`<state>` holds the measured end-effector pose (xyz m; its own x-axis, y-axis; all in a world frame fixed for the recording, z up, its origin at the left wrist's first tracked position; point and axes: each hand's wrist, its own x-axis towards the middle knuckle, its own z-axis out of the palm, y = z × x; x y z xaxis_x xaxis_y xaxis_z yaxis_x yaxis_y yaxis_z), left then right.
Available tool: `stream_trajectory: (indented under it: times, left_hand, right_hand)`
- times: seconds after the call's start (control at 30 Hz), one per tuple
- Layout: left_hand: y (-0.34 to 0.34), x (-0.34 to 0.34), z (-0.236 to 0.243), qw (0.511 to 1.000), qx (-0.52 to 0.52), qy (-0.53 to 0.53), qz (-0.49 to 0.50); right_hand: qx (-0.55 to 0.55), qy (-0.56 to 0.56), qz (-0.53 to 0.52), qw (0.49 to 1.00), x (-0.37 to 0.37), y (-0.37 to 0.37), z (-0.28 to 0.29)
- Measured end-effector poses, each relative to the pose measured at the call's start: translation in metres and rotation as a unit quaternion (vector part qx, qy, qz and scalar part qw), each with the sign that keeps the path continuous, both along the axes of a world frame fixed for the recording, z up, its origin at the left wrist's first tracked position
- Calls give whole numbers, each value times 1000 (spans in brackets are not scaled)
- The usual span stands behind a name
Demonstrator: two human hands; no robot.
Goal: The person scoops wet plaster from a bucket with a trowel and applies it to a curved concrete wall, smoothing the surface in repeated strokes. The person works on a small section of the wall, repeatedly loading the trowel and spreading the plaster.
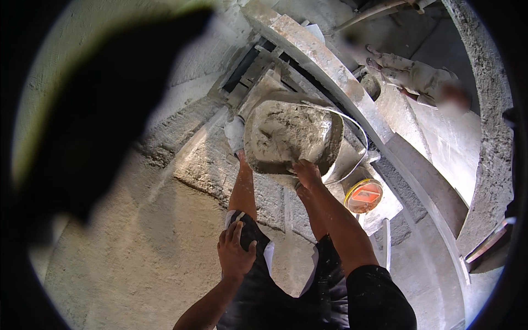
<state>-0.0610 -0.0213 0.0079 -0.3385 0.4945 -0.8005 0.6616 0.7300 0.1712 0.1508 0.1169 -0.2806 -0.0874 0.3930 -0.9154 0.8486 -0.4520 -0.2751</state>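
A square-mouthed bucket (283, 132) holding grey wet mix, with a pale wire handle lying to its right, stands between my legs over rough, plaster-covered boards. My right hand (306, 173) is closed over its near rim, fingertips at the mix. My left hand (235, 250) rests on my left knee, fingers a little apart and holding nothing. To the right of the bucket is a small yellow-rimmed pail (363, 195) with an orange rectangular thing in it.
A long pale beam (324, 55) runs diagonally past the bucket. Beyond it a co-worker (412, 77) in dusty clothes is near a dark round container (369, 86). A curved rough edge (484, 137) borders the right. A large blurred dark shape (104, 104) covers the upper left.
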Motion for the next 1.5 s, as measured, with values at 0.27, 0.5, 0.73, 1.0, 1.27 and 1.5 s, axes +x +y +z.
stream_trajectory:
  times: [0.27,0.5,0.73,1.0,1.27,1.5]
  left_hand:
    - [14,-11,7,1000,-14,1,-6]
    - [26,-31,14,1000,-16,16,-17]
    - [12,-64,30,998,4,-60,3]
    - [21,-100,21,996,-62,-57,11]
    - [12,-121,10,997,-17,-57,48]
    - [23,-104,3,999,-9,-49,10]
  right_hand:
    - [215,81,-4,973,34,-7,91]
    - [26,267,-334,904,-69,51,208]
    - [91,396,-490,772,-257,185,320]
    - [282,424,-607,610,-443,287,341]
    - [489,457,-353,653,-591,341,426]
    - [281,530,-404,691,-529,278,410]
